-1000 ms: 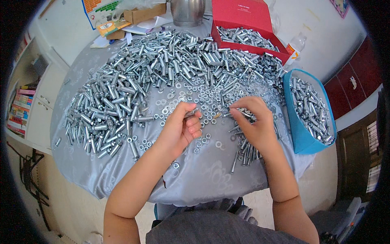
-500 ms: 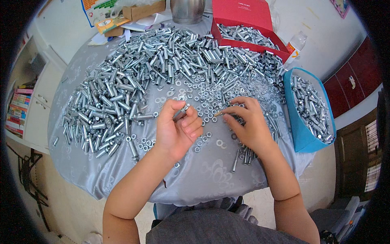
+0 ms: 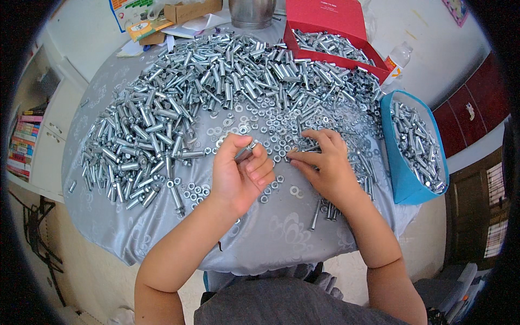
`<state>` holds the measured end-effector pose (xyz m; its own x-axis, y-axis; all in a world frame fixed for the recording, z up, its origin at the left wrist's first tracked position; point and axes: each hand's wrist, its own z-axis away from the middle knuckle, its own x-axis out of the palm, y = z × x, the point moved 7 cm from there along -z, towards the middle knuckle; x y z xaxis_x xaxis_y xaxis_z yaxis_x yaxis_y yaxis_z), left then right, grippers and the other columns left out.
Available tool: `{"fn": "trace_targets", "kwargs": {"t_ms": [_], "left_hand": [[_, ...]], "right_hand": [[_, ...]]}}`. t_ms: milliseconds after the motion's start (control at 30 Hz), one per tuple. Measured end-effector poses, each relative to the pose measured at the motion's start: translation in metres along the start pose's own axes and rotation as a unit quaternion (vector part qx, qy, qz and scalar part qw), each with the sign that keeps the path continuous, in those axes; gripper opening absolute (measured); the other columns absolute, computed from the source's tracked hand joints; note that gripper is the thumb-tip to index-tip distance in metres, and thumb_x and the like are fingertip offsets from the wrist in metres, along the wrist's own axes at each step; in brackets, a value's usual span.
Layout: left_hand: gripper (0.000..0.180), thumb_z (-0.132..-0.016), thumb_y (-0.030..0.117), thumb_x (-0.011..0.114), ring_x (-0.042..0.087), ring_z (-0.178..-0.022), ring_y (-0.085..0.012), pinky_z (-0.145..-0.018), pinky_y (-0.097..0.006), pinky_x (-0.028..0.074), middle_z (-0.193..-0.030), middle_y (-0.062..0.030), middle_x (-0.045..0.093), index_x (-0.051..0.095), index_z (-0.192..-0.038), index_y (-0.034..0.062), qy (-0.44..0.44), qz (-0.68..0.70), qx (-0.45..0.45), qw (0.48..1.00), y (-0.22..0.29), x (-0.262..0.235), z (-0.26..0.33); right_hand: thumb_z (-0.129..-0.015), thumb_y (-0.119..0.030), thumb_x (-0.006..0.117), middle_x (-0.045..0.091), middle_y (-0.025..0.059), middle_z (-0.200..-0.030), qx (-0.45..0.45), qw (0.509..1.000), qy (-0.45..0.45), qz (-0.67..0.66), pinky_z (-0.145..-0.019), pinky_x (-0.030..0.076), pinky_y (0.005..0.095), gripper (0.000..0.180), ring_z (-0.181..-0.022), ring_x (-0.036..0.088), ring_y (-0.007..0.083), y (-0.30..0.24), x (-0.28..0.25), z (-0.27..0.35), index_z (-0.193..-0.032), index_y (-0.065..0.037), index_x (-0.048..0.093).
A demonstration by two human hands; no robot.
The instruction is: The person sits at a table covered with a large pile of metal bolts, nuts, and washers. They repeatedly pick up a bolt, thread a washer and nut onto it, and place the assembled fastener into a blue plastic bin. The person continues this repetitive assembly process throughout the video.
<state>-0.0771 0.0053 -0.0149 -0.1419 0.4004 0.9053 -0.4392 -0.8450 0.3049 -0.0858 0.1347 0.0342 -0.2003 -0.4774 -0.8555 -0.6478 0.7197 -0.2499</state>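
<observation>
Left hand grasping bolt, right hand pinching washer, bolt-filled red box and blue bin

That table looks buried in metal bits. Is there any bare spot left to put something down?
Yes: the grey cloth is bare along the near edge, below the left hand and right hand. A smaller patch lies at the near left, below the pile of metal sleeves. The far half, up to the red box, is crowded.

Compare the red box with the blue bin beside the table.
The red box sits on the table's far side with its lid standing open behind it; the blue bin stands at the table's right edge, with no lid showing. The red box is flat and shallow; the blue bin is deeper. Both hold silvery metal sleeves.
</observation>
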Motion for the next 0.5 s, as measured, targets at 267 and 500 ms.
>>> {"fn": "trace_targets", "kwargs": {"t_ms": [267, 500], "left_hand": [[0.026, -0.080, 0.030, 0.051, 0.030, -0.041, -0.0092, -0.042, -0.024, 0.027, -0.046, 0.0040, 0.030, 0.055, -0.073, 0.0059, 0.021, -0.011, -0.004, 1.000, -0.003, -0.005, -0.004], [0.026, -0.081, 0.029, 0.051, 0.031, -0.042, -0.0087, -0.042, -0.023, 0.028, -0.047, 0.0046, 0.030, 0.055, -0.077, 0.0032, 0.034, -0.051, -0.015, 0.998, -0.006, -0.004, -0.004]], "right_hand": [[-0.066, -0.021, 0.069, 0.052, 0.0066, -0.103, 0.017, 1.000, -0.005, -0.011, -0.083, 0.036, 0.0405, 0.018, -0.100, 0.044, 0.0274, -0.002, 0.003, -0.003, -0.082, -0.013, 0.067], [-0.066, -0.014, 0.069, 0.057, 0.0037, -0.092, -0.008, 0.997, 0.049, -0.063, -0.079, 0.039, 0.0371, 0.017, -0.089, 0.050, 0.0243, -0.008, -0.008, -0.005, -0.080, -0.007, 0.061]]}}
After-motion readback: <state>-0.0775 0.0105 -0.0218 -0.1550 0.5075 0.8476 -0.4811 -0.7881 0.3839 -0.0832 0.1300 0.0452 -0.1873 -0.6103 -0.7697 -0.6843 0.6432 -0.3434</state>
